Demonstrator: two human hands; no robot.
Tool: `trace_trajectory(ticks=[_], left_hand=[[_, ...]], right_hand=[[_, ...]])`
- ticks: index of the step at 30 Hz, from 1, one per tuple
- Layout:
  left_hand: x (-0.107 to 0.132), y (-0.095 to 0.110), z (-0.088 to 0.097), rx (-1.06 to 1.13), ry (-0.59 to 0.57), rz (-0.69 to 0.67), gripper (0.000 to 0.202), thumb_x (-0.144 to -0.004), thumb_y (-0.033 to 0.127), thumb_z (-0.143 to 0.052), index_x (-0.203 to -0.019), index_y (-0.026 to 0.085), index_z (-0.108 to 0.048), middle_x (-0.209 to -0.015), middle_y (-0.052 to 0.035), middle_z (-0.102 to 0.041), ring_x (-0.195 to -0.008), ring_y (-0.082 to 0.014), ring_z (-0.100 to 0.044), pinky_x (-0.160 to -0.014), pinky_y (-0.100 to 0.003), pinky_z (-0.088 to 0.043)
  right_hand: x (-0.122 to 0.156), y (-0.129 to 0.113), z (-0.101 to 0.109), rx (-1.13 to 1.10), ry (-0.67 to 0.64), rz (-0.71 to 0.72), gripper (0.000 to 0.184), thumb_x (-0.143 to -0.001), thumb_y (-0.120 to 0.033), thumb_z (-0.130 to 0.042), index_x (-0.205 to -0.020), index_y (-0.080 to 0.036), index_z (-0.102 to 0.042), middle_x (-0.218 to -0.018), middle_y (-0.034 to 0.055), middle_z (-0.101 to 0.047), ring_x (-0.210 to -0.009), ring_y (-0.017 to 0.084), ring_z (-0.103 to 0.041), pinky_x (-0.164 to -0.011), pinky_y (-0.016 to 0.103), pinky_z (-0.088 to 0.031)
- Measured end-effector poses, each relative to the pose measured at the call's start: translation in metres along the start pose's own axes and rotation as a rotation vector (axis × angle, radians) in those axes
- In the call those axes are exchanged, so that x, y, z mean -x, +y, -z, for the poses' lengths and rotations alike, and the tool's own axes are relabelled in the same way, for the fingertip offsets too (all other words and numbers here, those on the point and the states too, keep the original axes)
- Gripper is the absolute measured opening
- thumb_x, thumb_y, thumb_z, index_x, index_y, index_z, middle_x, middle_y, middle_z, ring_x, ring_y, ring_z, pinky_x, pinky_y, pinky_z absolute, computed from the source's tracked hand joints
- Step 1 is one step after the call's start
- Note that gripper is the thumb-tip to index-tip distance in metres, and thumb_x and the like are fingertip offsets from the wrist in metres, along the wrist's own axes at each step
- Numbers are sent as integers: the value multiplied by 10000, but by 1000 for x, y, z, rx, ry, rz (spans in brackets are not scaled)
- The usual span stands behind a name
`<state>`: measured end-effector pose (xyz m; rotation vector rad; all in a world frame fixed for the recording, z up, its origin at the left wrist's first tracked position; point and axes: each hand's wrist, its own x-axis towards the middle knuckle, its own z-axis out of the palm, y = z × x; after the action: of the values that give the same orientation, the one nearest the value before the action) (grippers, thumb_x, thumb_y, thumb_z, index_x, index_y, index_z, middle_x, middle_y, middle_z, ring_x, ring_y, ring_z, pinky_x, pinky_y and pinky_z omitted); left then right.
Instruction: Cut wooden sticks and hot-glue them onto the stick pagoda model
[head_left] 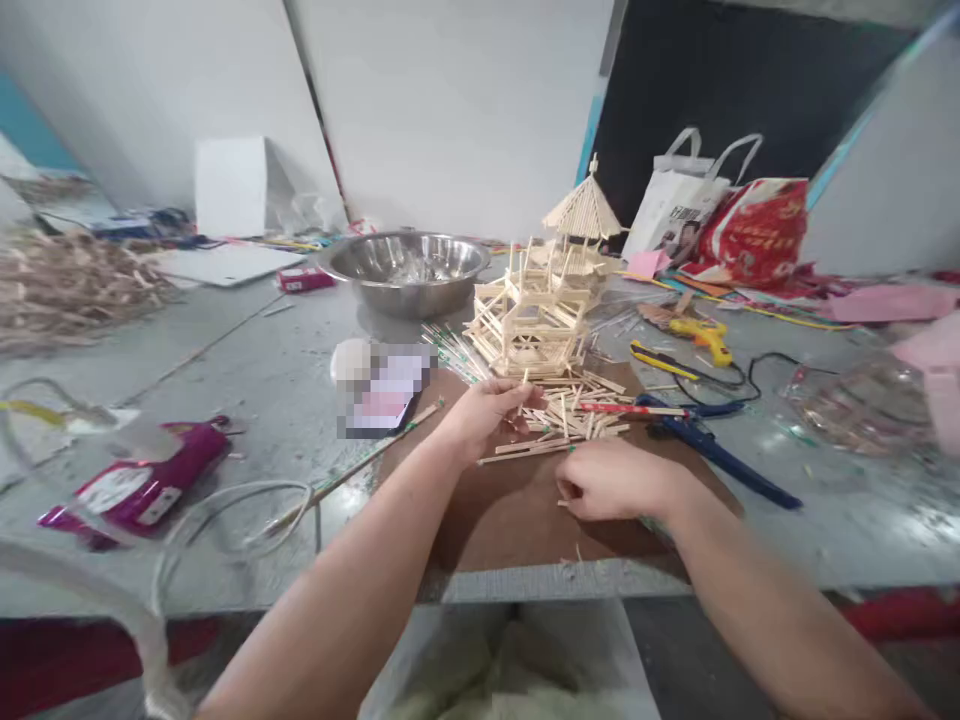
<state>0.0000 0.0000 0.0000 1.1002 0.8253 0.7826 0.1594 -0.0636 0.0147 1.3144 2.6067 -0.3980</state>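
Reaching across a brown board (510, 520), the left hand (487, 410) has its fingers (525, 395) drawn together in a pinch on the near edge of a loose heap of sticks (581, 410), apparently gripping one or two of them. The right hand (611, 482) rests knuckles-up on the board just in front of that heap, fingers curled under; whether they hold anything cannot be told. Behind the heap, at the board's far edge, stands a tower (536, 315) of the same pale sticks. Several open, lattice-like tiers are already stacked, but the top tier ends in bare uprights with nothing over them. Just behind it sits a smaller piece with a finished peaked roof (583, 210) of close-laid sticks. Many sticks are still unused: thin, straight, light wood, lying crisscross, with longer green-tipped skewers (450, 350) fanned out to the left. A red-handled tool (626, 408) lies on the heap, and a blue tool (712, 445) lies beside it on the grey, scuffed counter (262, 370). Farther back are a yellow glue gun (701, 335) with a black cord, a shiny steel bowl (409, 265), a glossy magenta packet (142, 480) to the left, and paper bags (720, 225) against the wall.
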Motion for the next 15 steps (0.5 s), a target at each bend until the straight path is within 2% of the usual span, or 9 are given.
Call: trace_trajectory(ticks=[2, 4, 7, 9, 11, 15], left_hand=[[0, -1, 0, 12, 17, 9, 222, -643, 329, -602, -741, 131, -618, -717, -23, -600, -412, -33, -474, -369, -157, -339], [0, -2, -1, 14, 23, 16, 240, -626, 334, -618, -747, 126, -619, -701, -29, -606, -418, -41, -484, -388, -166, -357], [1, -3, -7, 0, 17, 21, 275, -602, 346, -635, -754, 117, -620, -726, -48, -621, -468, -62, -521, -464, -199, -411], [2, -4, -11, -36, -10, 28, 290, -596, 360, -636, -750, 115, -620, -739, -50, -623, -505, -74, -541, -501, -213, -428], [3, -5, -14, -94, -37, 32, 302, -599, 378, -626, -736, 109, -617, -726, -48, -620, -518, -81, -549, -498, -211, -426], [4, -7, -16, -191, -72, 21, 331, -622, 418, -586, -728, 104, -608, -696, -38, -611, -475, -68, -534, -461, -197, -417]], right_hand=[[-5, 6, 0, -193, 62, 15, 87, -583, -183, -479, -581, -169, -564, -552, 14, -579, -500, 106, -481, -446, 206, -276], [-10, 13, 1, -429, 200, 0, 76, -614, -189, -480, -634, -170, -550, -557, -6, -565, -490, 88, -478, -454, 190, -307], [-17, 23, 0, -896, 581, -85, 104, -687, -274, -477, -704, -174, -503, -510, -44, -501, -421, 64, -437, -422, 178, -329], [-23, 27, -3, -1128, 766, -140, 157, -687, -330, -502, -717, -177, -483, -469, -65, -459, -378, 58, -407, -383, 175, -319], [-29, 28, -7, -1255, 832, -155, 183, -671, -345, -533, -719, -176, -483, -447, -70, -455, -366, 59, -405, -369, 176, -319], [-37, 25, -14, -1306, 857, -164, 188, -654, -339, -561, -714, -171, -504, -430, -68, -466, -362, 57, -398, -362, 176, -312]])
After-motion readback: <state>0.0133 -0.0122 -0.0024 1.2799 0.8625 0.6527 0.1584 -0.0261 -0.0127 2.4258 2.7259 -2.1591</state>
